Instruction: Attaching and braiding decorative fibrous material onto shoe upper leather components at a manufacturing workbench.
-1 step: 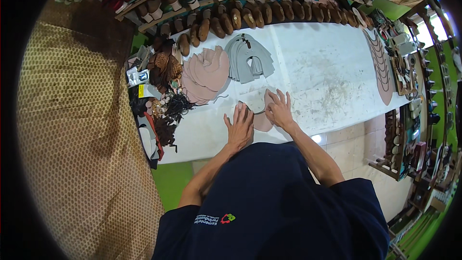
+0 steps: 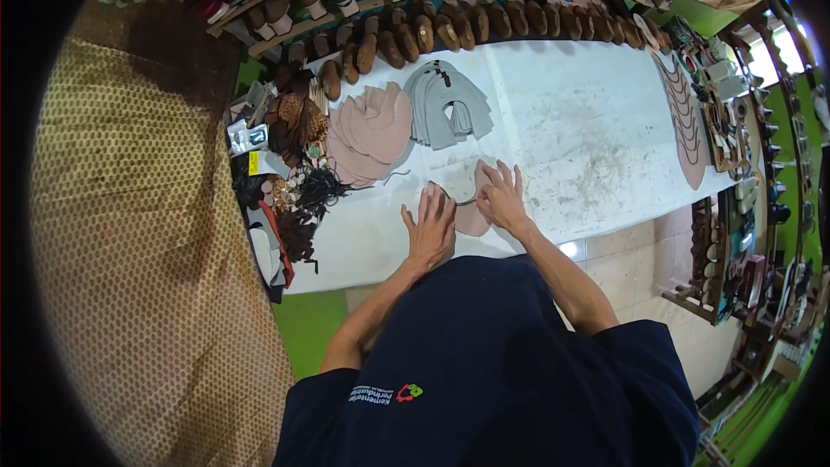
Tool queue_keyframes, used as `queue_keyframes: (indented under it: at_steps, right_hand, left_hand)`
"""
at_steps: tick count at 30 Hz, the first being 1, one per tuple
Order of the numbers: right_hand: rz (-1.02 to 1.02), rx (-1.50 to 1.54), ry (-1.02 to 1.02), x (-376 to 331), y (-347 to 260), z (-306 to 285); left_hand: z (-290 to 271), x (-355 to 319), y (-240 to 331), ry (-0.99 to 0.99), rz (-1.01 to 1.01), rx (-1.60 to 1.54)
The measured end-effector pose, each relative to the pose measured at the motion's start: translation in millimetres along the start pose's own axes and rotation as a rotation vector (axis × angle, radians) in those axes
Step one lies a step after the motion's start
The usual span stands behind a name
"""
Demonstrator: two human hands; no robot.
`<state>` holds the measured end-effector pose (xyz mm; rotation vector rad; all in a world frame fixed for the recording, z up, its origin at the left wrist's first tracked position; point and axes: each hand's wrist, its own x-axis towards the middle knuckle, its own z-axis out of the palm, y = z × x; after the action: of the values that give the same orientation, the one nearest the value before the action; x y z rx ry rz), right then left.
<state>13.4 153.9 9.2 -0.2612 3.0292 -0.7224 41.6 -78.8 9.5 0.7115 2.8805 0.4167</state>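
A pinkish U-shaped shoe upper piece (image 2: 472, 221) lies near the front edge of the white table, with a dark line along its inner curve. My left hand (image 2: 429, 223) rests on its left side, fingers extended and apart, covering much of that arm. Over the right arm of the piece is my right hand (image 2: 502, 197), its fingers spread and the fingertips pressing down near the inner edge. A stack of matching pink pieces (image 2: 372, 131) is fanned out beyond my left hand. Beside it lies a stack of grey U-shaped pieces (image 2: 425, 111), a small dark object on top.
Brown shoe lasts (image 2: 406, 43) line the table's back edge, below a shelf of green and brown ones. Black cords (image 2: 322, 193) and trimmings crowd the left end. Pink pieces with dark curved edges (image 2: 683, 125) overlap at the right end of the white table (image 2: 575, 147).
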Motion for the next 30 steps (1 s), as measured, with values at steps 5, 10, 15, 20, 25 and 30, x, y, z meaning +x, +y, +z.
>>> queue_keyframes:
  at_steps: [5, 10, 15, 20, 25, 30]
  right_hand:
    - [-0.013, 0.013, 0.001, 1, 1, 1]
    - [0.018, 0.014, -0.025, 2, -1, -3]
    - [0.005, 0.001, 0.002, -2, 2, 2]
    - [-0.01, 0.003, 0.02, -1, 2, 1]
    - [-0.032, 0.023, 0.015, -1, 1, -7]
    - [-0.068, -0.006, 0.006, 1, -1, -8]
  left_hand:
    - [0, 1, 0, -0.011, -0.011, -0.026]
    - [3, 1, 0, 0.0, -0.007, -0.037]
    - [2, 2, -1, -0.019, 0.036, 0.052]
    - [5, -2, 4, 0.007, 0.049, 0.106]
    - [6, 0, 9, 0.024, 0.069, 0.138]
    - [16, -4, 11, 0.036, 0.022, 0.138]
